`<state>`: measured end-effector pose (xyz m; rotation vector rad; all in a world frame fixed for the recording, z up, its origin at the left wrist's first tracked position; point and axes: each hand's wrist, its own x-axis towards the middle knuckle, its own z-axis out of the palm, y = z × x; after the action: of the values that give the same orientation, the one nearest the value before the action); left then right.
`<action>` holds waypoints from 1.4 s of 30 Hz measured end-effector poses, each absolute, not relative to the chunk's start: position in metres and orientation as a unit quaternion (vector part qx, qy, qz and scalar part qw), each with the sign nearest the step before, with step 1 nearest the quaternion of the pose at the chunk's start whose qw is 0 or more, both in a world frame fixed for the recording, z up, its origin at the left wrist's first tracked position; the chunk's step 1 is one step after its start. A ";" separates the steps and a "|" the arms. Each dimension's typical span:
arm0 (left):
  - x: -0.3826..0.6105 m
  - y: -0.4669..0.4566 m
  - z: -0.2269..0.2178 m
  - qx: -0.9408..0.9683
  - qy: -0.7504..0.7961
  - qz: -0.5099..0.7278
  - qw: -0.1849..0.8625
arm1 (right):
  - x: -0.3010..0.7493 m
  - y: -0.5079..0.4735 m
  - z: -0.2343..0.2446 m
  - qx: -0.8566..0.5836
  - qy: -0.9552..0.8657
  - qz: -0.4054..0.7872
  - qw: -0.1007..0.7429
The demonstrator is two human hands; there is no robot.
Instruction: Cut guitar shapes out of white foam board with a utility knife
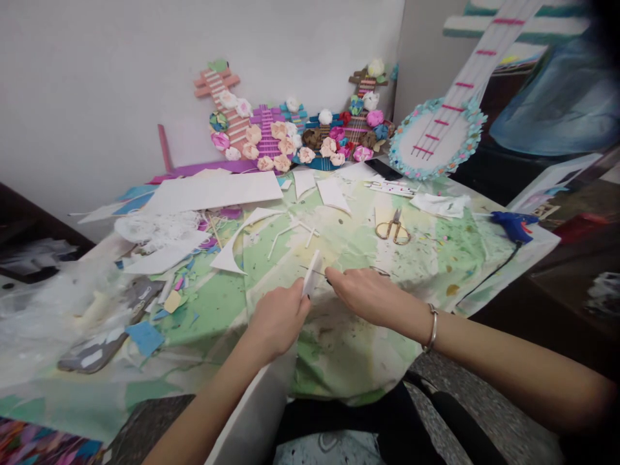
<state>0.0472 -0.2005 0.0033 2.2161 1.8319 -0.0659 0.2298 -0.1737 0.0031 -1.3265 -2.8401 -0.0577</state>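
Note:
My left hand point(283, 318) is closed around a long white board point(312, 268), which looks like foam board. The board stands edge-on, and its lower part point(259, 413) runs down past my forearm toward my lap. To its right, my right hand point(361, 294) pinches a thin dark rod point(320, 272), like a needle or wire. The rod meets the board near its upper end and shows on both sides of it. Whether it has a handle is hidden by my fingers. Gold-handled scissors point(393, 229) lie beyond my right hand.
White offcuts point(247, 239), string point(157, 229) and coloured paper scraps point(145, 337) cover the table's left side. Flowered model instruments point(266, 139) lean along the wall, with a white banjo-like one point(436, 132) at right. A blue glue gun point(513, 225) trails its cord off the right edge.

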 end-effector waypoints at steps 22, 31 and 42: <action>0.053 -0.205 0.005 0.766 0.632 -0.034 0.115 | 0.220 -0.171 0.004 -0.410 -0.912 -0.029 0.007; 0.054 -0.203 0.006 0.743 0.653 -0.023 0.143 | 0.219 -0.166 -0.006 -0.422 -0.907 -0.012 -0.011; 0.053 -0.203 0.005 0.744 0.652 -0.030 0.141 | 0.229 -0.167 -0.015 -0.430 -0.903 0.001 -0.027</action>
<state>0.0533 -0.2030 0.0054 2.1497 1.8838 -0.0873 0.2290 -0.1672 -0.0149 -1.3732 -2.8844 0.0023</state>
